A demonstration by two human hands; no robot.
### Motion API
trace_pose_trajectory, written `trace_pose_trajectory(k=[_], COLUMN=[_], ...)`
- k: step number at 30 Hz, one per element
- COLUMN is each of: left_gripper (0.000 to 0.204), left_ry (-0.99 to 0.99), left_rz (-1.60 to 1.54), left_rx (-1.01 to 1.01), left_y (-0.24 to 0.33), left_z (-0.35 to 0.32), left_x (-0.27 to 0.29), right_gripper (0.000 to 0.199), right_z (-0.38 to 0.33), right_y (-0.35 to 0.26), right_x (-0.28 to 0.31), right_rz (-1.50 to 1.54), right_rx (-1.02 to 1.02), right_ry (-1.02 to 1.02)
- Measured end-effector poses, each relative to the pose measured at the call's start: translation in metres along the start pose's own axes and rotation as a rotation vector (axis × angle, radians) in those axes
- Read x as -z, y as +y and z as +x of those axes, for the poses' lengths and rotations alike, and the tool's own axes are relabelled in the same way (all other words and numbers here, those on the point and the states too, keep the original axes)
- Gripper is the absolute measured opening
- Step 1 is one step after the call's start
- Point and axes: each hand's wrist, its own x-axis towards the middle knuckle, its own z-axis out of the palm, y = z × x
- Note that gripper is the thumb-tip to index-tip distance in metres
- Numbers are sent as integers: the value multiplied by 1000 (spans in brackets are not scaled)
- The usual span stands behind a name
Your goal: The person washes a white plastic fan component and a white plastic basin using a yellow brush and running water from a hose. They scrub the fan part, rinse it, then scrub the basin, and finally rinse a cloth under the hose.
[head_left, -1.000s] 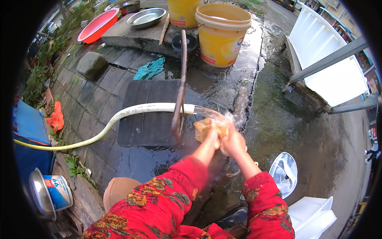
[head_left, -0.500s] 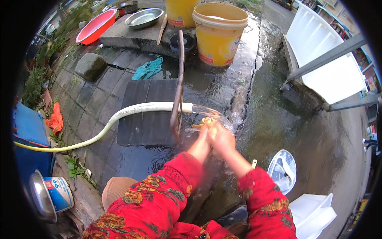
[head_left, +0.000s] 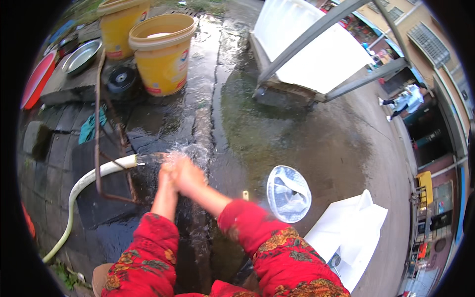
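Both my hands are pressed together in the water running from a pale hose (head_left: 94, 178). My left hand (head_left: 168, 175) is on the near left side, its fingers closed. Against it my right hand (head_left: 190, 178) is closed too, slightly blurred. Whatever lies between them is hidden by the fingers and splashing water (head_left: 190, 151). The hose's mouth is just left of my hands, resting by a rusty metal frame (head_left: 98, 143). Under the hose lies a dark mat (head_left: 91, 210).
Yellow buckets (head_left: 162, 64), a black round object (head_left: 121, 80), a steel basin (head_left: 83, 57) and a red basin (head_left: 38, 79) stand far left. A teal cloth (head_left: 91, 126) lies nearby. Rightward are a clear basket (head_left: 289, 195), white container (head_left: 341, 222), large white tub (head_left: 316, 47) and a person (head_left: 409, 99).
The view has swung right, so the buckets, hose and frame sit further left. A yellowish thing that showed at my hands is hidden now; the hands remain together in the water.
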Motion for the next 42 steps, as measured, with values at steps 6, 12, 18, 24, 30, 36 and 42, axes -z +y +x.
trace_pose_trajectory(k=[6,12,18,24,30,36,42], left_gripper=[34,44,77,46,41,23,22], left_ry=[3,-17,-72,-50,-72,-57,-208], left_rz=[-101,-164,-108,-153,-5,-6,-296], left_rx=[118,16,164,41,-234,17,-96], left_y=[4,3,34,28,18,7,-12], left_z=[8,1,-16,-18,-45,0,13], left_x=[2,-18,-2,-16,-40,14,32], right_gripper=[44,60,54,25,41,45,40], right_z=[27,52,-21,-13,-13,3,14], right_y=[45,94,7,-27,-26,-9,23], right_x=[-11,-19,-2,10,4,-1,-12], right_rz=[30,287,-77,-23,-66,-218,-139], right_rx=[-152,270,127,101,401,-60,60], right_ry=[-43,20,-104,2,-50,70,-110])
